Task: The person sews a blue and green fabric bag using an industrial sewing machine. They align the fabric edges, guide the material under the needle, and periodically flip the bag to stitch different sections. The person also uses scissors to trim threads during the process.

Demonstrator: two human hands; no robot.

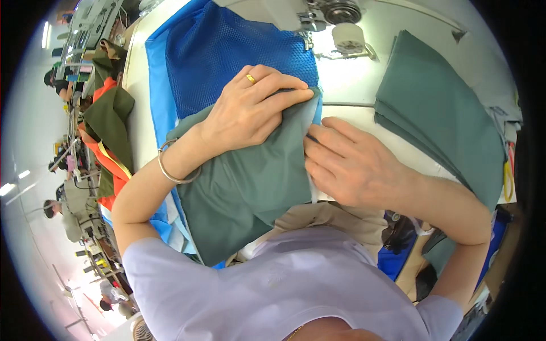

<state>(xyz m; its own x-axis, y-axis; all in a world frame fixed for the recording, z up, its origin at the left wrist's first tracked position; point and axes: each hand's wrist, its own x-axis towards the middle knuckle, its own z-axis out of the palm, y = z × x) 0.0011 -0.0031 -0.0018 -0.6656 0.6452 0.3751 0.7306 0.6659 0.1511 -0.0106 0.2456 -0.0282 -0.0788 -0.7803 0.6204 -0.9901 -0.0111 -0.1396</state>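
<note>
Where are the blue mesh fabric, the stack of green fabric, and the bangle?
blue mesh fabric (pixel 227 51), head view, middle of the mesh panel
stack of green fabric (pixel 438 113), head view, top sheet's centre
bangle (pixel 170 173), head view, lower curve at left wrist

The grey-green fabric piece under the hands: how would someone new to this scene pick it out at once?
Start at the white sewing table with the sewing machine at its far edge. In front of the machine lies a blue mesh panel; the smooth grey-green fabric piece overlaps its near end. Unlike the folded grey-green stack lying untouched, this piece is pressed by the left hand and right hand.
</note>
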